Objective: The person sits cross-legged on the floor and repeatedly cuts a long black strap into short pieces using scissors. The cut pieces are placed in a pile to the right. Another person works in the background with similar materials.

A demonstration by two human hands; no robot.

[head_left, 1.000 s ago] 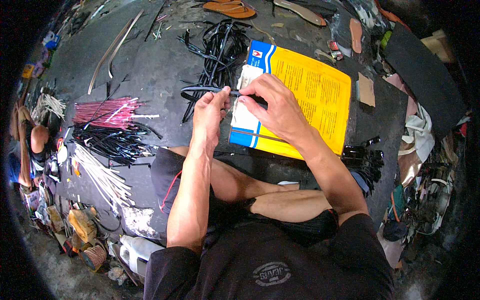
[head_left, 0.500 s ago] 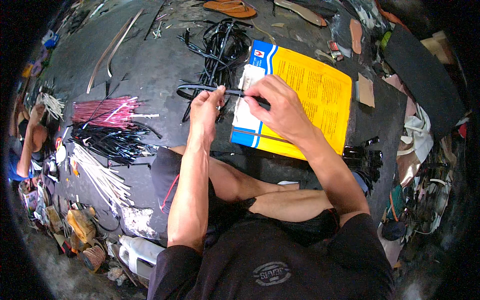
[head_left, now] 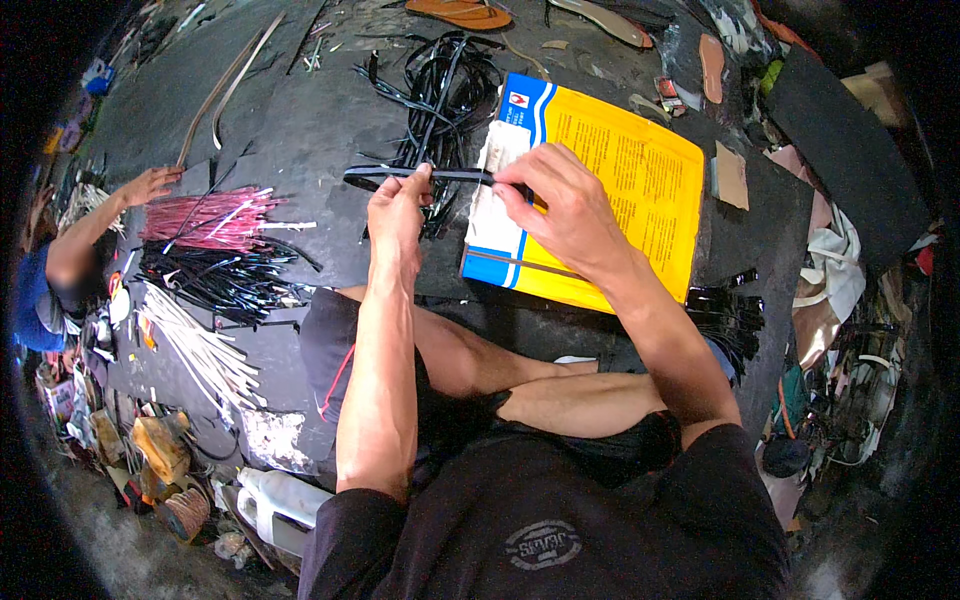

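A narrow black strap (head_left: 462,174) is stretched between my two hands, its left end bending round in a loop. My left hand (head_left: 398,208) pinches it between thumb and fingers, just in front of a tangled heap of black straps (head_left: 440,100). The right hand (head_left: 565,208) has its fingers closed on the other part of the strap, above the pale torn edge of a yellow, blue and white printed sheet (head_left: 630,170). A thin brown strip (head_left: 545,268) lies across the near part of that sheet.
Bundles of pink strips (head_left: 205,220), black strips (head_left: 215,280) and white strips (head_left: 200,350) lie at left. A co-worker's hand (head_left: 150,186) reaches in there. An orange sandal (head_left: 460,13) and soles (head_left: 711,68) are at the far side. A white jug (head_left: 280,505) stands near left.
My left hand has shifted slightly left along with the strap's loop, so more strap shows between my hands. The co-worker's arm has reached right, toward the pink strips.
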